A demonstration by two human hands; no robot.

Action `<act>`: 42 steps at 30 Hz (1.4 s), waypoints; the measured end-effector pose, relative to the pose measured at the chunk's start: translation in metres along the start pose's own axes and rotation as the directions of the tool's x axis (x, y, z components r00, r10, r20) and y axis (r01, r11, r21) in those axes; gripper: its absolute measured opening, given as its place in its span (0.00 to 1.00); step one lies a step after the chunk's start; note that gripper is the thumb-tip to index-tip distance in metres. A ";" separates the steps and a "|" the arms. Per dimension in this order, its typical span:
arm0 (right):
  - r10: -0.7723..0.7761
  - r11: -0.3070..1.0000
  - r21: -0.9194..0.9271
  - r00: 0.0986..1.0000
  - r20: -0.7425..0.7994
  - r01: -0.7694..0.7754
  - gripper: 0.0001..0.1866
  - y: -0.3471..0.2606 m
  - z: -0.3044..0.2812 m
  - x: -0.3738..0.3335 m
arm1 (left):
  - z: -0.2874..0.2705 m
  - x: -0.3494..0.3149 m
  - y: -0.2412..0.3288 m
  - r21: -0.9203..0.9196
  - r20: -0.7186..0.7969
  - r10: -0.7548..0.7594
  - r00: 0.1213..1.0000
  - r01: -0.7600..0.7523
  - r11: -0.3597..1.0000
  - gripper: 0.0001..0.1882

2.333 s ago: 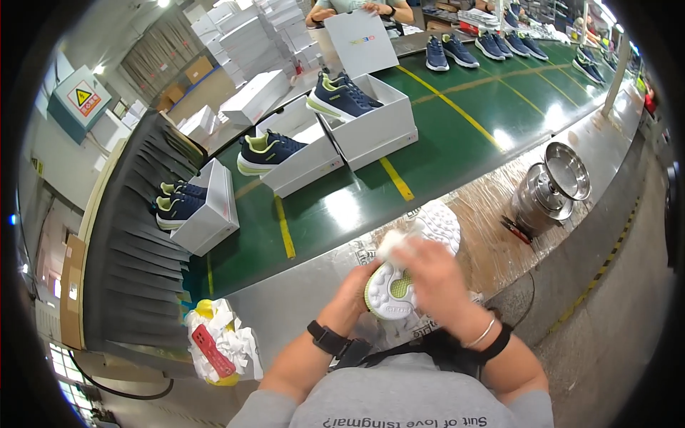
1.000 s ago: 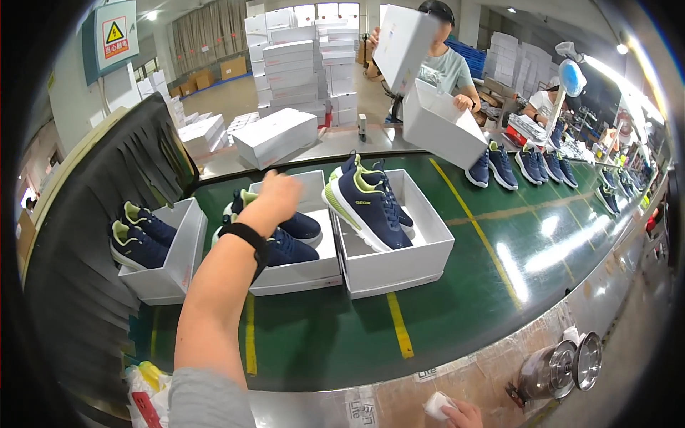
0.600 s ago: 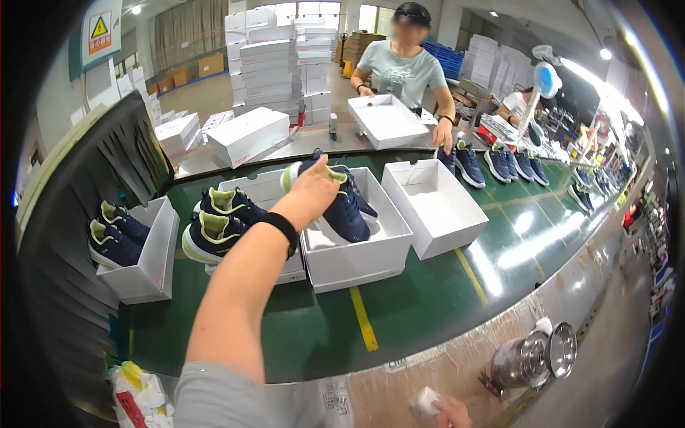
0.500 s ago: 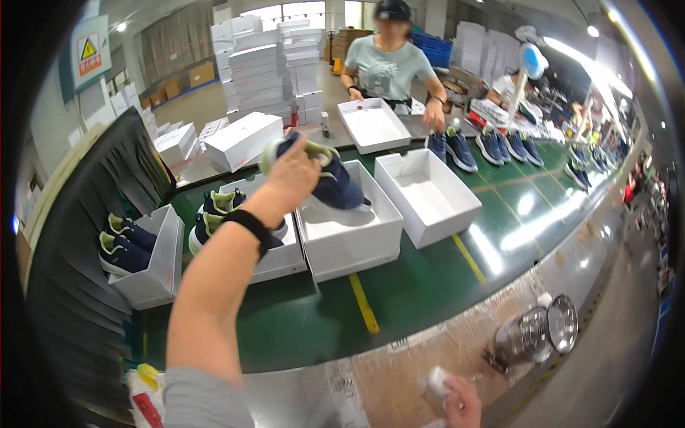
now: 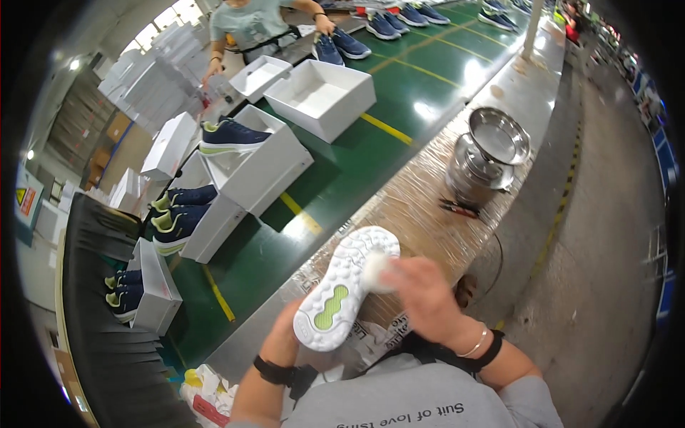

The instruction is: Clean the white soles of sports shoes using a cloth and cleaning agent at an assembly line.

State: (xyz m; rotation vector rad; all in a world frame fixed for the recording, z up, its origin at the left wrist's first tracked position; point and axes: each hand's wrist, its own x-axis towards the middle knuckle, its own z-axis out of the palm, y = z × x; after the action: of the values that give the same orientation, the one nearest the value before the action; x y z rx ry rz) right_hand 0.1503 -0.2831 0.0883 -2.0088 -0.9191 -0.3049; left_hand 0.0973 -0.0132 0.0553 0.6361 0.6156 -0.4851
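Observation:
A sneaker [image 5: 347, 264] is held close to my body with its white, knobbed sole turned up and a lime-green patch at the lower end. My left hand [image 5: 284, 329] grips it from the side, fingers mostly hidden behind it. Closed around a white wad [image 5: 378, 272], my right hand [image 5: 429, 303] has it against the upper part of the sole; motion blurs wad and fingers. A navy sneaker [image 5: 234, 134] rests on its side across a white shoebox [image 5: 267, 175] on the green conveyor belt [image 5: 314, 203].
Further left, shoeboxes [image 5: 158, 296] hold navy sneakers. An open shoebox [image 5: 335, 107] stands farther along the belt. A steel pot [image 5: 471, 178] with a round steel dish and pliers [image 5: 460, 208] are on the cardboard-covered ledge. Across the belt, a co-worker's hand [image 5: 325, 27] reaches toward sneakers.
My view has swung rightward and down. My left hand has brought a sneaker from the box to my body, sole up. My right hand has moved the white wad onto the sole.

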 end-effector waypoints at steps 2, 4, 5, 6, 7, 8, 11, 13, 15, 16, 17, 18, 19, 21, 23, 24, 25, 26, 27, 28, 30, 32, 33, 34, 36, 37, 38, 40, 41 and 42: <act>-0.262 0.965 0.013 0.958 0.120 0.262 0.17 -0.012 0.019 -0.006 | -0.005 0.002 -0.018 0.027 -0.061 -0.053 0.997 0.055 0.998 0.22; -0.307 0.949 -0.021 0.939 0.152 0.314 0.17 -0.003 0.035 -0.015 | -0.014 0.000 -0.028 0.043 -0.130 -0.080 0.988 0.086 0.995 0.22; -0.200 0.976 -0.065 0.974 0.107 0.207 0.17 0.011 0.039 -0.014 | -0.015 0.000 -0.031 0.050 -0.161 -0.088 0.983 0.097 0.994 0.22; -0.091 0.990 -0.103 0.994 0.057 0.097 0.17 0.033 0.041 -0.011 | -0.015 0.001 -0.032 0.057 -0.190 -0.093 0.977 0.106 0.993 0.22; 0.002 0.995 -0.102 1.000 0.016 0.000 0.18 0.060 0.047 -0.011 | -0.014 0.000 -0.033 0.010 -0.182 -0.105 0.978 0.108 0.994 0.21; 0.150 0.983 -0.108 0.989 0.012 -0.148 0.19 0.082 0.046 -0.009 | -0.013 0.000 -0.036 0.008 -0.189 -0.104 0.976 0.108 0.994 0.21; 0.254 0.956 -0.148 0.967 -0.017 -0.253 0.19 0.089 0.049 0.000 | -0.006 0.000 -0.037 -0.021 -0.224 -0.085 0.971 0.083 0.996 0.20; 0.085 0.992 -0.090 0.996 0.016 -0.084 0.17 0.064 0.055 0.006 | -0.006 -0.005 -0.035 0.051 -0.270 -0.058 0.961 0.075 0.996 0.20; -0.136 0.990 0.056 0.975 0.176 0.128 0.20 0.016 0.060 0.003 | 0.009 -0.014 -0.039 0.126 -0.307 -0.055 0.950 0.098 0.987 0.20; -0.267 0.963 0.084 0.941 0.207 0.255 0.21 -0.007 0.052 0.010 | 0.029 -0.021 -0.039 0.096 -0.306 0.050 0.951 -0.021 0.995 0.19; -0.283 0.959 0.084 0.931 0.230 0.270 0.21 -0.005 0.054 0.013 | 0.040 -0.023 -0.039 0.066 -0.309 0.153 0.939 -0.140 0.988 0.19; -0.308 0.951 0.089 0.918 0.251 0.295 0.21 -0.001 0.056 0.017 | 0.035 -0.022 -0.038 0.068 -0.311 0.152 0.938 -0.138 0.988 0.19; -0.261 0.965 0.075 0.931 0.257 0.250 0.21 0.015 0.056 0.023 | 0.023 -0.019 -0.037 0.117 -0.315 0.093 0.945 -0.059 0.991 0.19; -0.097 0.995 -0.002 0.966 0.238 0.100 0.20 0.061 0.058 0.032 | -0.009 -0.006 -0.038 0.117 -0.307 -0.015 0.952 0.054 0.992 0.20; 0.087 0.996 -0.021 0.979 0.184 -0.085 0.21 0.102 0.053 0.025 | -0.005 0.001 -0.039 0.076 -0.279 -0.039 0.959 0.063 0.995 0.20; 0.141 0.989 0.029 0.975 0.169 -0.148 0.21 0.117 0.047 0.019 | -0.004 0.003 -0.039 0.033 -0.254 -0.050 0.966 0.060 0.998 0.20; 0.128 0.990 0.030 0.977 0.169 -0.135 0.21 0.116 0.041 0.012 | -0.002 -0.001 -0.040 -0.011 -0.228 -0.043 0.973 0.042 0.999 0.20; 0.157 0.981 0.100 0.983 0.099 -0.166 0.21 0.113 0.035 0.003 | 0.000 -0.005 -0.040 -0.055 -0.201 -0.035 0.979 0.025 0.998 0.20; 0.193 0.964 0.176 0.980 0.041 -0.198 0.20 0.110 0.035 -0.006 | 0.001 -0.005 -0.040 -0.106 -0.180 -0.031 0.983 0.012 0.994 0.20; 0.185 0.965 0.181 0.981 0.055 -0.192 0.20 0.101 0.038 -0.015 | 0.001 -0.003 -0.041 -0.161 -0.162 -0.027 0.986 0.000 0.987 0.20; 0.204 0.978 0.044 0.978 -0.038 -0.202 0.19 0.074 0.033 -0.031 | -0.001 0.001 -0.040 -0.229 -0.147 -0.006 0.989 -0.028 0.973 0.20; 0.079 0.993 0.079 0.990 0.116 -0.088 0.19 0.038 0.021 -0.029 | -0.012 0.004 -0.040 -0.267 -0.072 -0.079 0.994 0.057 0.962 0.20; -0.008 0.994 0.112 0.985 0.174 -0.012 0.20 0.020 0.018 -0.029 | -0.011 0.005 -0.041 -0.282 -0.006 -0.087 0.996 0.082 0.956 0.20; -0.098 0.980 0.190 0.966 0.241 0.052 0.21 0.008 0.013 -0.024 | -0.007 0.008 -0.044 -0.292 -0.009 -0.066 0.998 0.060 0.955 0.20; -0.140 0.983 0.155 0.958 0.249 0.104 0.22 0.007 0.008 -0.009 | 0.004 0.017 -0.052 -0.136 -0.093 0.049 0.994 -0.062 0.989 0.19; -0.070 0.993 0.106 0.986 0.154 0.054 0.22 0.020 0.006 0.001 | 0.005 0.022 -0.050 -0.108 -0.098 0.000 0.995 -0.010 0.994 0.19; -0.003 0.998 0.064 0.999 0.053 -0.001 0.21 0.037 0.009 0.010 | 0.006 0.025 -0.047 -0.081 -0.104 -0.049 0.993 0.041 0.996 0.19; 0.090 0.996 -0.028 0.996 0.005 -0.090 0.20 0.073 0.029 0.006 | 0.014 0.026 -0.055 -0.105 -0.089 -0.038 0.995 0.028 0.994 0.18; 0.182 0.976 -0.108 0.982 -0.057 -0.188 0.20 0.080 0.036 0.009 | 0.011 0.026 -0.056 -0.113 -0.102 -0.017 0.995 0.006 0.994 0.18; 0.158 0.981 -0.107 0.986 -0.057 -0.164 0.20 0.069 0.039 0.017 | 0.010 0.029 -0.054 -0.119 -0.112 0.008 0.994 -0.021 0.993 0.18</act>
State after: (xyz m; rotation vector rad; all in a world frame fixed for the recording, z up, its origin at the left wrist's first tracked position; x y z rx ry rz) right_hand 0.2063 -0.2668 0.0320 -2.1545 -0.7179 -0.3185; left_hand 0.0903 -0.0649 0.0215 0.5555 0.7393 -0.3978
